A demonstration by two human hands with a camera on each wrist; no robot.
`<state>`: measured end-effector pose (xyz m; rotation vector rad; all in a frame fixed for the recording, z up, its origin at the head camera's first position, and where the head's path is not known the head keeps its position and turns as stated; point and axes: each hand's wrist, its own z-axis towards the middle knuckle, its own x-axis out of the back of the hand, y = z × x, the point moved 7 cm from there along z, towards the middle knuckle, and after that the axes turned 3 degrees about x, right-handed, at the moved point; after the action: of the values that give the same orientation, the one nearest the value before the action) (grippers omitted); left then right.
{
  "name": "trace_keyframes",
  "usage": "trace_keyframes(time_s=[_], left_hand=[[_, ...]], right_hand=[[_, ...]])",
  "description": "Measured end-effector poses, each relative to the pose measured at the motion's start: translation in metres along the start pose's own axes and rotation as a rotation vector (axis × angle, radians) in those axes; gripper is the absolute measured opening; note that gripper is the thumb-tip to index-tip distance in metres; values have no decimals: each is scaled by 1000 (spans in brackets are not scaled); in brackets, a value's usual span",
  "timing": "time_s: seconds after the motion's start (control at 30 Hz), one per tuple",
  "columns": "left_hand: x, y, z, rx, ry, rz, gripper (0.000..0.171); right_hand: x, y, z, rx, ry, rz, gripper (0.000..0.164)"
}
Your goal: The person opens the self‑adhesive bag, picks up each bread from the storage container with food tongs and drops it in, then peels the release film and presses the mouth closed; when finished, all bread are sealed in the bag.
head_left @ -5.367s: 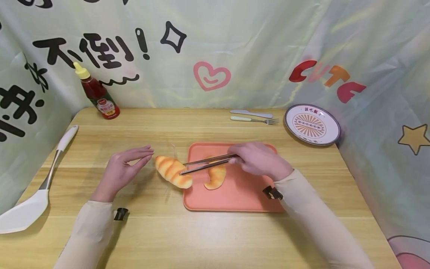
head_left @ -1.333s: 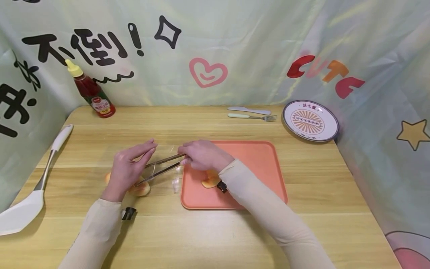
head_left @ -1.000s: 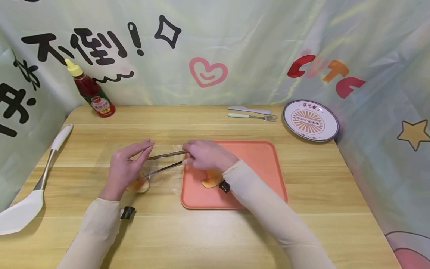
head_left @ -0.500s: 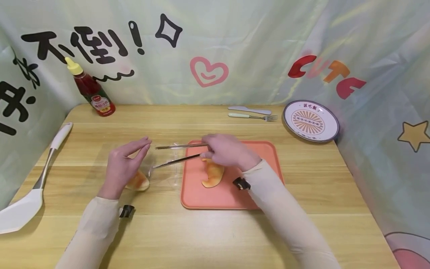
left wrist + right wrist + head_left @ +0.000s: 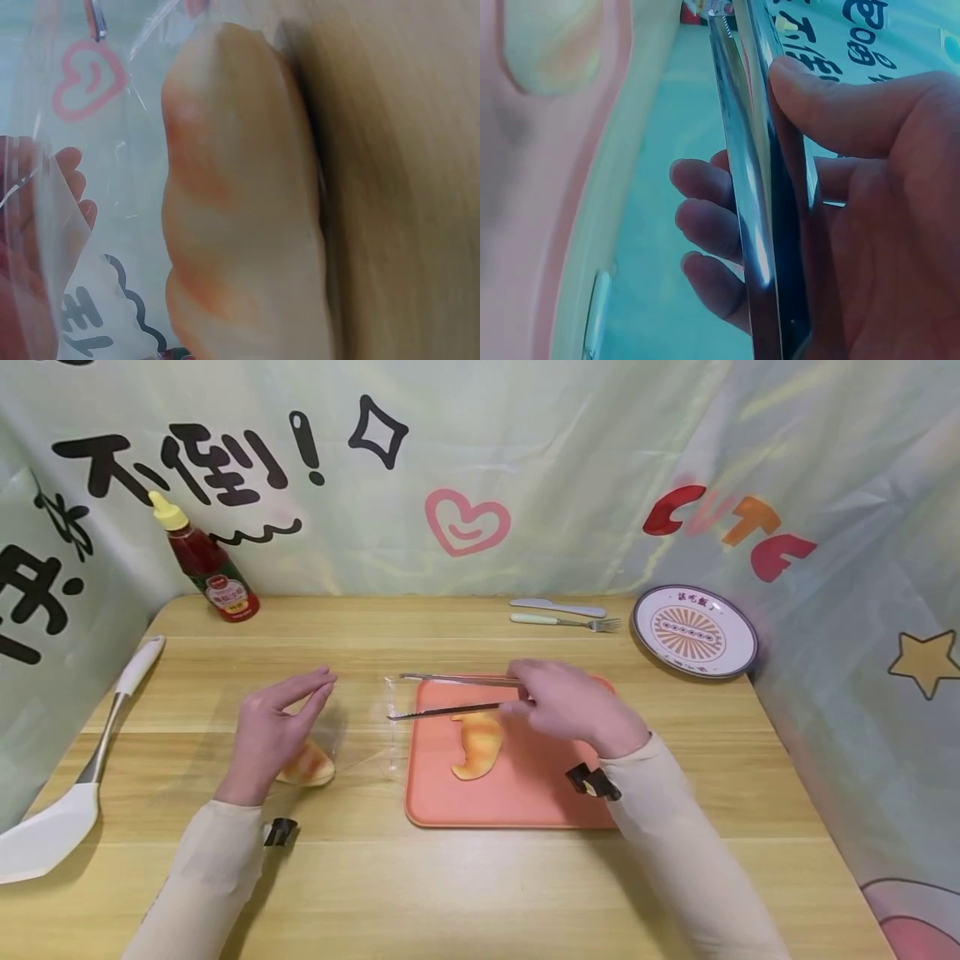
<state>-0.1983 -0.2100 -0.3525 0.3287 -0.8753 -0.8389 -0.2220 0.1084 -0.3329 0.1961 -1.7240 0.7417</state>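
Observation:
My left hand (image 5: 273, 727) pinches a clear plastic bag (image 5: 392, 747) between thumb and fingers. Inside the bag lies a long striped bread roll (image 5: 240, 172), low on the table and partly hidden under that hand in the head view. My right hand (image 5: 573, 706) grips metal tongs (image 5: 450, 711) over the pink tray (image 5: 442, 810). The tongs' arms stand apart with nothing between them, their tips pointing left near the bag's mouth. A crescent-shaped croissant (image 5: 480, 747) rests on the tray just below the tongs.
A sauce bottle (image 5: 221, 581) stands at the back left, a white-handled spatula (image 5: 112, 735) along the left edge. At the back lie a table knife (image 5: 558, 607) and a fork (image 5: 566, 622). A round plate (image 5: 693, 631) leans at the back right.
The striped bread roll, earlier held by the tongs over the tray's left edge, now lies in the bag. The tongs have opened and withdrawn to the right; my left hand stays nearly still.

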Motion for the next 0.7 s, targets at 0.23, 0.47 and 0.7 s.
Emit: trace_keyframes(time_s=[0.23,0.47,0.7], left_hand=[[0,-1,-1,3,-6,-1,16],[0,-2,-1,0,0,-2,16],[0,-2,-1,-6,2,-3,16]], right_hand=[[3,12,-21,0,34,24,23],[4,24,-40,-23,34,57,23],[9,30,-59,-60,45,35,23]])
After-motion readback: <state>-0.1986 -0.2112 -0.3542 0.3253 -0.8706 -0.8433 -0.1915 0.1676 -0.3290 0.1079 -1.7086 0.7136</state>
